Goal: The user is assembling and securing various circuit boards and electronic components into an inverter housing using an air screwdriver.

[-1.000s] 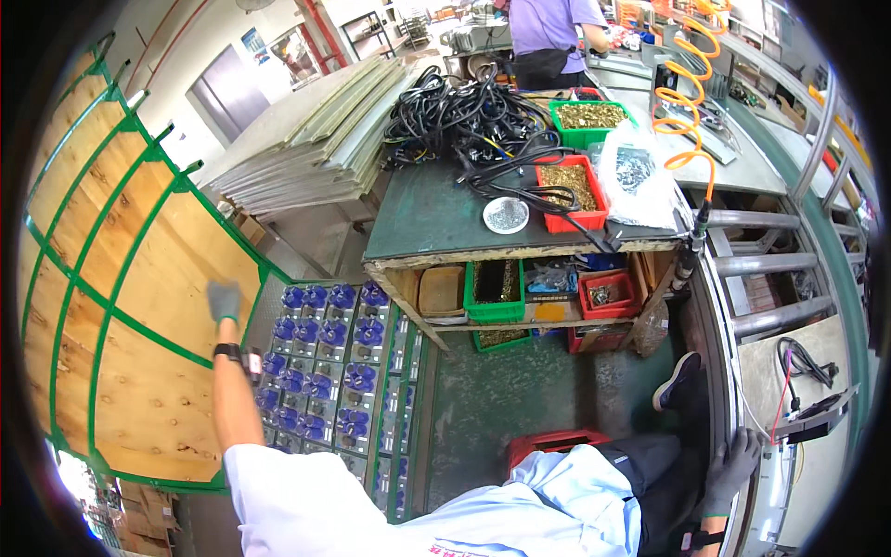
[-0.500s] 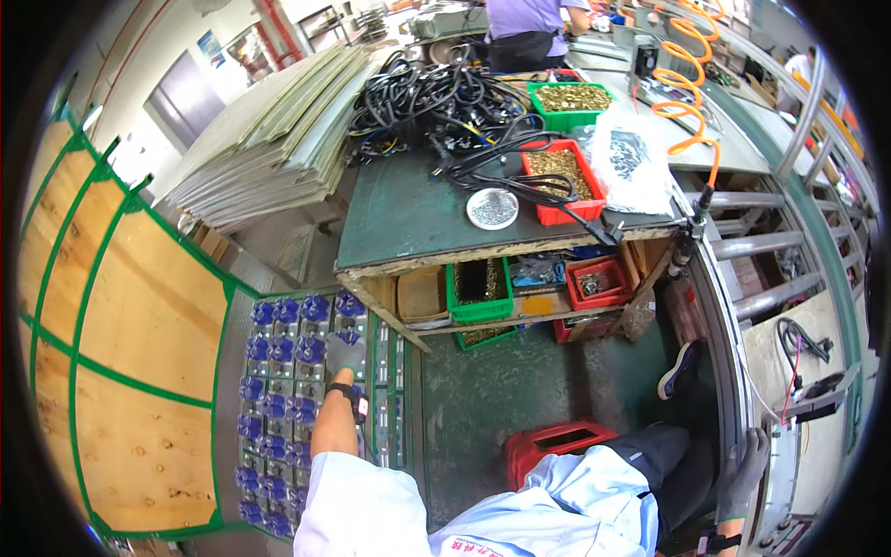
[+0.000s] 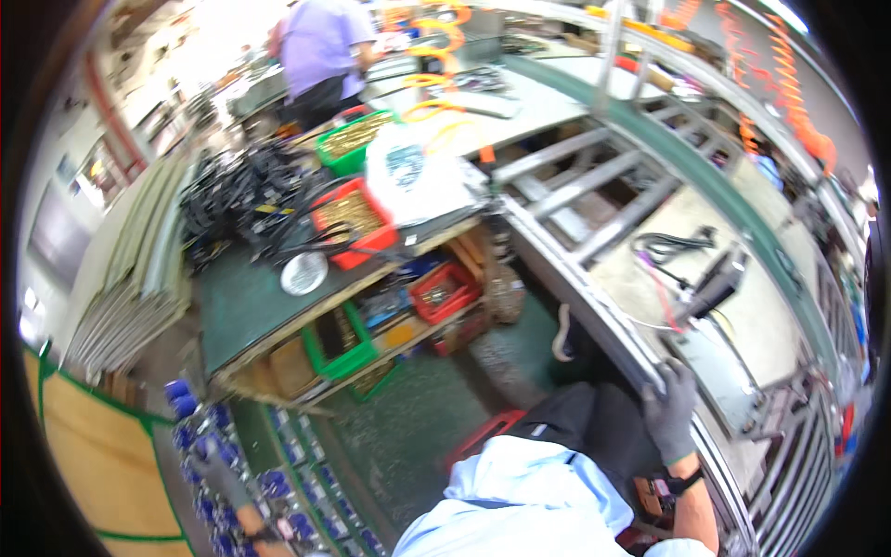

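Note:
My left hand (image 3: 219, 472), in a grey glove, reaches down at the lower left among rows of metal parts with blue tops (image 3: 276, 483). Motion smears its fingers, so whether it holds one of the parts cannot be seen. On the right, my right hand (image 3: 670, 413), also gloved in grey, lies on the metal side rail (image 3: 608, 342) of a roller line. Its fingers are a little apart, with nothing visible in them. Beyond that hand, a flat grey metal unit (image 3: 719, 376) rests on a pale board with a coiled black cable (image 3: 673, 243).
A green-topped bench (image 3: 243, 320) carries tangled black power cords (image 3: 246, 200), a red bin (image 3: 353, 223), a green bin (image 3: 355, 141) and a white dish (image 3: 304, 274). Stacked panels (image 3: 139, 251) stand left of it. A person in purple (image 3: 323, 51) works at the back.
The view has swung right, so the bench slides left and more of the roller line shows. My right hand now lies farther forward on the rail. My left hand remains among the blue-topped parts.

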Tool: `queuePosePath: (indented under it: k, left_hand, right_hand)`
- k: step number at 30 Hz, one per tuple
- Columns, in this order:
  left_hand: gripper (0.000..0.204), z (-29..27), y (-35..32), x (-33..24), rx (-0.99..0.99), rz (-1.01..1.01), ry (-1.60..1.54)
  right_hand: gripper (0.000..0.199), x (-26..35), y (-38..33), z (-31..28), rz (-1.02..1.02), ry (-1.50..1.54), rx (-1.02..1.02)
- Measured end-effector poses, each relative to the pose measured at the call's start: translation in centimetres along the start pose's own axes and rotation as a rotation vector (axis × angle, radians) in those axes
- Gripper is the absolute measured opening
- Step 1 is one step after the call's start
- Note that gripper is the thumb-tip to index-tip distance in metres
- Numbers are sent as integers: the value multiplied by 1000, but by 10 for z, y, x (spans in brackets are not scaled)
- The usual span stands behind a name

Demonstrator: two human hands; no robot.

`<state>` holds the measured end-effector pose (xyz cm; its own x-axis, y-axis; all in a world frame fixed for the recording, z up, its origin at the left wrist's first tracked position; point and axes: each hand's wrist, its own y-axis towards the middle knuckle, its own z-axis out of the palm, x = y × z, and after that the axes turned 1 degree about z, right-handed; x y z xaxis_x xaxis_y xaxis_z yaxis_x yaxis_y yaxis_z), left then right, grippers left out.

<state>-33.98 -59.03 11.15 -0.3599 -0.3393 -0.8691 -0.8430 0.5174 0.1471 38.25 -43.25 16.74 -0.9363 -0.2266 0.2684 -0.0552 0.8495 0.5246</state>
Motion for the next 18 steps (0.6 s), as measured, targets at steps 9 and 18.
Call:
queuePosePath:
  k: [9, 18]
  left_hand:
    - [82, 168, -162, -212, 293, 663, 20]
    - [76, 383, -273, -279, 632, 1019, -170]
  right_hand:
    - [40, 42, 44, -25, -42, 247, -23]
    - [58, 34, 104, 20, -132, 242, -72]
